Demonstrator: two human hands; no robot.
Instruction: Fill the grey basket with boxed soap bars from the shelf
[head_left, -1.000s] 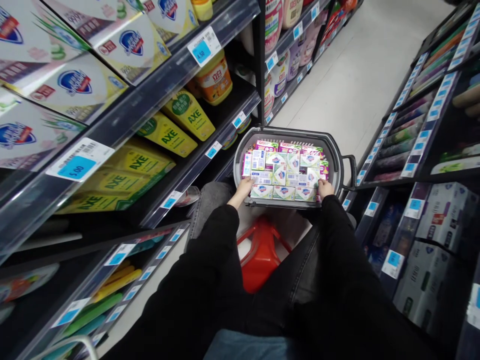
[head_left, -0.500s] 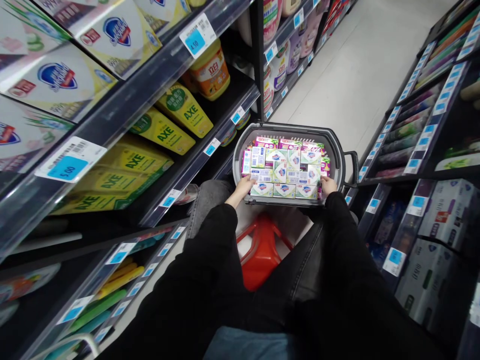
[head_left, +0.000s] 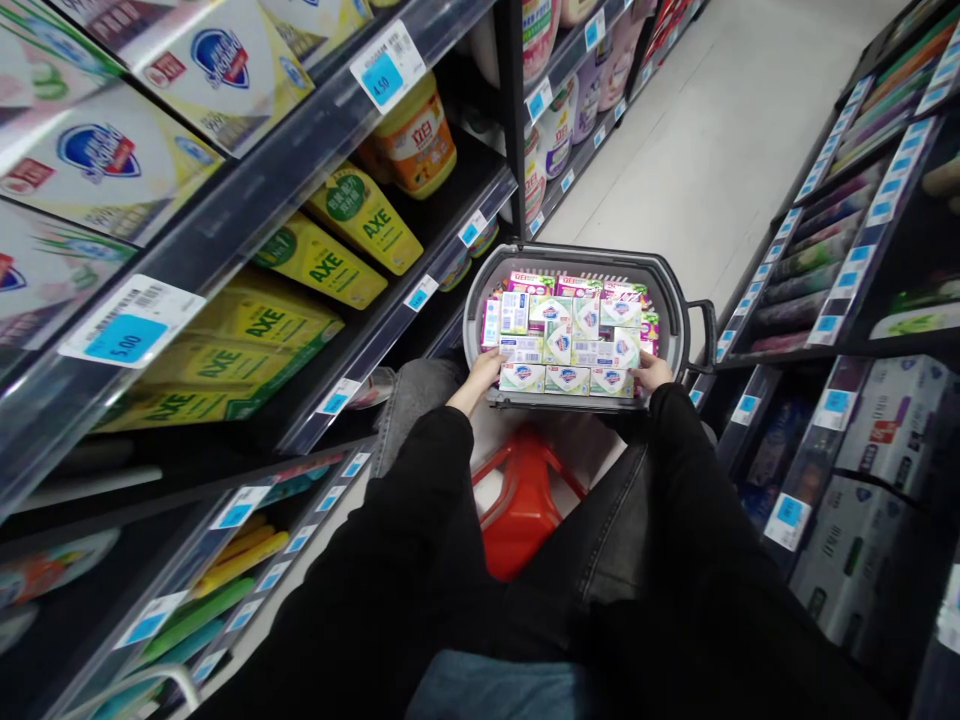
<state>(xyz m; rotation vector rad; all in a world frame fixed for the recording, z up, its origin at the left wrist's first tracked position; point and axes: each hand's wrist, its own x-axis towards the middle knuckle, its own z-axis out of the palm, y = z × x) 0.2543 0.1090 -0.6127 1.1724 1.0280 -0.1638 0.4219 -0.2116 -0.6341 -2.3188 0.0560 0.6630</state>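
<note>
A dark grey shopping basket (head_left: 673, 300) stands in front of my knees, packed with small boxed soap bars (head_left: 568, 379) in white and green boxes. Purple and pink boxes (head_left: 541, 283) lie among and under them. My left hand (head_left: 481, 378) is at the near left end of the soap rows, its fingers closed against the boxes. At the opposite end, my right hand (head_left: 655, 371) presses its fingers on the right-hand boxes. The two hands have the near rows between them; parts of the fingertips are hard to see.
A red plastic stool (head_left: 521, 500) is between my legs. Shelves on the left hold large soap packs (head_left: 101, 150) and yellow AXE bottles (head_left: 326, 262). The basket's handle (head_left: 709, 335) sticks out towards the right shelves, which hold grey packs (head_left: 896, 425). Pale aisle floor (head_left: 690, 160) stretches beyond.
My right hand has shifted slightly left, its fingers further over the end of the soap boxes. The left hand stays at its end. The view has moved very slightly.
</note>
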